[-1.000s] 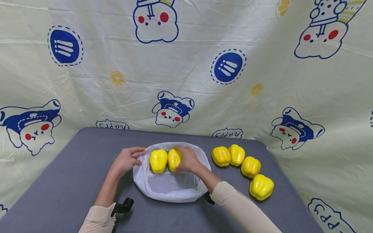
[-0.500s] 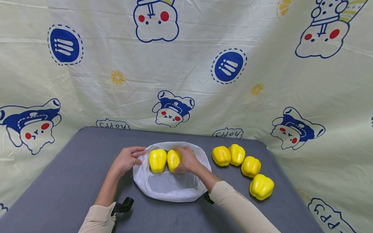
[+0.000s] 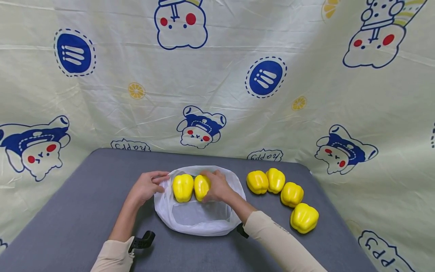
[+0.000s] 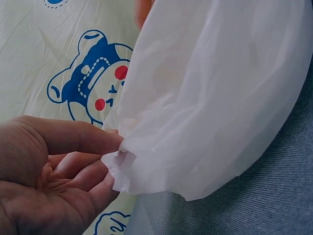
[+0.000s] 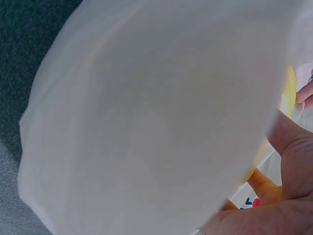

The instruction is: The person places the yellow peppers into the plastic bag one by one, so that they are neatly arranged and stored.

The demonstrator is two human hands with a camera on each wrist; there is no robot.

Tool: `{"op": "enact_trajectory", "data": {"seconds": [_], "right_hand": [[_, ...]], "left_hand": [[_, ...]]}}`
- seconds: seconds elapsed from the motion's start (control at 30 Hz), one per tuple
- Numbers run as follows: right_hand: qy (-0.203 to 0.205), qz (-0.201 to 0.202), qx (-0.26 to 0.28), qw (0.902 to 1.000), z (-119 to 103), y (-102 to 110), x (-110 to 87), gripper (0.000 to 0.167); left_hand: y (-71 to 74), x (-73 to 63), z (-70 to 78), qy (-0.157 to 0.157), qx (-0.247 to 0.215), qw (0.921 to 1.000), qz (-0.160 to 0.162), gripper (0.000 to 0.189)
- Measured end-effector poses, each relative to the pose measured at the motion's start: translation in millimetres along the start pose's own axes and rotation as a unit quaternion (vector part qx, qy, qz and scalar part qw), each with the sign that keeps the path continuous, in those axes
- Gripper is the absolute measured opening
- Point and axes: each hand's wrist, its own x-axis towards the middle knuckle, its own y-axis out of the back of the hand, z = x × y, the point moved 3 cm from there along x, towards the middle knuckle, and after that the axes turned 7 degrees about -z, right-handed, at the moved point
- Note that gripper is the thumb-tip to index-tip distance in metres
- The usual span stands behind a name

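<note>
A white plastic bag (image 3: 200, 229) stands on the table with its mouth held wide. My left hand (image 3: 144, 187) pinches the bag's left rim between thumb and fingers; the left wrist view shows the thin film (image 4: 195, 122) gathered at the fingertips. Inside the bag, a yellow bell pepper (image 3: 183, 188) sits toward the left. Right beside it is a second bell pepper (image 3: 202, 187), gripped by my right hand (image 3: 219, 187), which reaches in over the right rim. In the right wrist view the bag's side hides most of that pepper, and part of the right hand (image 5: 288, 171) shows.
Several more yellow bell peppers, one of them the nearest pepper (image 3: 304, 218), form a curved row on the grey table (image 3: 85, 211) right of the bag. A patterned cloth (image 3: 217, 75) hangs behind the table's far edge. Dark wrist straps (image 3: 142, 241) sit at the sleeves.
Both peppers in the bag have shifted very slightly left along with the right hand. The left hand keeps its place on the rim.
</note>
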Motion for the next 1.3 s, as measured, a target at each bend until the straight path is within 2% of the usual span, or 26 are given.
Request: {"op": "enact_trajectory", "data": {"seconds": [0.27, 0.53, 1.0, 1.3], "right_hand": [[0.001, -0.002, -0.007, 1.0000, 1.1, 4.9, -3.3, 0.094], [-0.019, 0.005, -0.002, 0.9998, 12.5, 20.8, -12.0, 0.094], [-0.006, 0.049, -0.021, 0.9986, 46.7, 58.4, -44.3, 0.091], [-0.036, 0.063, -0.039, 0.9966, 74.5, 74.6, -69.7, 0.092]], "left_hand": [[0.0, -1.0, 0.1, -0.003, 0.001, 1.0000, 0.000, 0.057], [0.2, -2.5, 0.1, -0.002, -0.005, 1.0000, 0.001, 0.057], [1.2, -2.5, 0.6, -0.001, -0.007, 1.0000, 0.000, 0.057], [1.3, -1.5, -0.3, -0.012, 0.003, 0.9999, -0.001, 0.058]]}}
